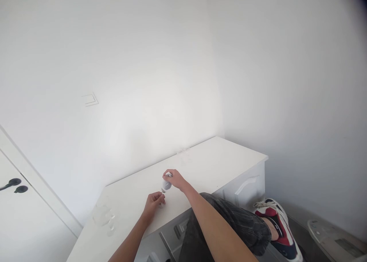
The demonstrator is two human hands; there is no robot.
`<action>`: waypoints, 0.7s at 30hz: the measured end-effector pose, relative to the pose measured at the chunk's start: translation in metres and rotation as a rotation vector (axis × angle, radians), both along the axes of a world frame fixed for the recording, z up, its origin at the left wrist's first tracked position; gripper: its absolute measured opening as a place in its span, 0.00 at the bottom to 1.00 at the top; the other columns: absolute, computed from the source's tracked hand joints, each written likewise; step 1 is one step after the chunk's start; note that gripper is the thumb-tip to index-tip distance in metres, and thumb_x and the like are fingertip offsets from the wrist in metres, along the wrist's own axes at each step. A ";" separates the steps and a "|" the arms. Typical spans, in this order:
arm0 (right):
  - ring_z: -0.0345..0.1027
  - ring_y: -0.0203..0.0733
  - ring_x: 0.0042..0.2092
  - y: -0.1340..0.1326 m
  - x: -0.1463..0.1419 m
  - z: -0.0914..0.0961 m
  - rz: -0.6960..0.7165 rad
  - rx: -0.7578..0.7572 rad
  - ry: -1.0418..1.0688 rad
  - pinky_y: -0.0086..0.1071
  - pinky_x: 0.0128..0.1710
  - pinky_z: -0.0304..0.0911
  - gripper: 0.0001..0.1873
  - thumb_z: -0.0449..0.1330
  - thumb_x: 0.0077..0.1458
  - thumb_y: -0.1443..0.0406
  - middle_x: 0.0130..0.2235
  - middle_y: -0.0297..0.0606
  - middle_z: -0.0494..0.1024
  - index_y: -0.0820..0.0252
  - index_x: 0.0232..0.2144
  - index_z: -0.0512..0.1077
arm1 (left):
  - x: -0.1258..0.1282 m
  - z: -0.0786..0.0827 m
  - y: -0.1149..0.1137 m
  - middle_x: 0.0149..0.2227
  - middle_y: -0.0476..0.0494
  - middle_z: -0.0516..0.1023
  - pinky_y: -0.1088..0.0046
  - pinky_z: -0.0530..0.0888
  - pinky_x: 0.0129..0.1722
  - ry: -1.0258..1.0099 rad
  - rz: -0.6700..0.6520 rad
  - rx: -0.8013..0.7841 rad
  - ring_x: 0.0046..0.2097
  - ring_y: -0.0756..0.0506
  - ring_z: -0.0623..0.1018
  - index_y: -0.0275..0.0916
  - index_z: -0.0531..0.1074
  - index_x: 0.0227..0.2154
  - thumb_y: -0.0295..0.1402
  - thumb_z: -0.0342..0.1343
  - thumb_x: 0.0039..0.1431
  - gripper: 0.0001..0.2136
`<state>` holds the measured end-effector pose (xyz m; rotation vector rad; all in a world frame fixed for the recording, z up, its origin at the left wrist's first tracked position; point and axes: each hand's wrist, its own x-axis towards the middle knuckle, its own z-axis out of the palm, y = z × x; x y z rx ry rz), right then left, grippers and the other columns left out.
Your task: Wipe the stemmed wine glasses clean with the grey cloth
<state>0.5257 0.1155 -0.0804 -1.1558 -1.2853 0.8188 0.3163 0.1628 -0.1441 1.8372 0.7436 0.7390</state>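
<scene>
My right hand (175,178) grips the upper end of a small, rounded, white-and-grey object (166,184) that looks like a little bottle. The object is tilted, its narrow end pointing down toward my left hand (156,199). The left hand's thumb and fingers are pinched together just below that narrow end. Something small and pale shows under these fingers, but I cannot make out what it is. Both hands are over the white cabinet top (226,155), close to its front edge.
A clear glass vessel (101,215) stands on the cabinet top at left. Faint pinkish, see-through items (184,153) lie by the wall. A bent knee (229,216) and a sneaker (278,223) are at the cabinet front. A scale-like device (335,239) sits low at right.
</scene>
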 end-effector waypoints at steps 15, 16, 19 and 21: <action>0.66 0.42 0.44 0.003 0.012 0.004 -0.445 0.060 0.307 0.33 0.44 0.65 0.20 0.52 0.61 0.55 0.43 0.39 0.73 0.55 0.52 0.65 | 0.009 -0.005 0.001 0.30 0.48 0.73 0.67 0.67 0.44 -0.017 0.082 0.131 0.37 0.44 0.72 0.42 0.67 0.32 0.59 0.51 0.68 0.24; 0.66 0.42 0.43 0.003 0.012 0.004 -0.428 0.043 0.310 0.32 0.43 0.65 0.18 0.53 0.59 0.55 0.42 0.38 0.73 0.55 0.49 0.66 | 0.010 -0.006 0.001 0.31 0.47 0.75 0.66 0.68 0.46 -0.020 0.098 0.129 0.39 0.43 0.73 0.42 0.68 0.35 0.60 0.50 0.68 0.24; 0.66 0.41 0.40 0.002 0.006 0.004 -0.291 -0.016 0.301 0.32 0.41 0.64 0.12 0.59 0.53 0.58 0.37 0.36 0.73 0.56 0.39 0.69 | 0.011 -0.008 0.002 0.33 0.45 0.78 0.62 0.70 0.51 -0.018 0.117 0.117 0.42 0.41 0.76 0.42 0.70 0.41 0.61 0.49 0.68 0.25; 0.68 0.40 0.39 0.000 -0.001 0.004 -0.175 -0.068 0.301 0.32 0.40 0.64 0.12 0.61 0.51 0.58 0.37 0.36 0.73 0.56 0.37 0.69 | 0.011 -0.007 0.002 0.36 0.43 0.81 0.61 0.70 0.51 0.000 0.113 0.129 0.43 0.40 0.77 0.42 0.71 0.42 0.61 0.49 0.68 0.25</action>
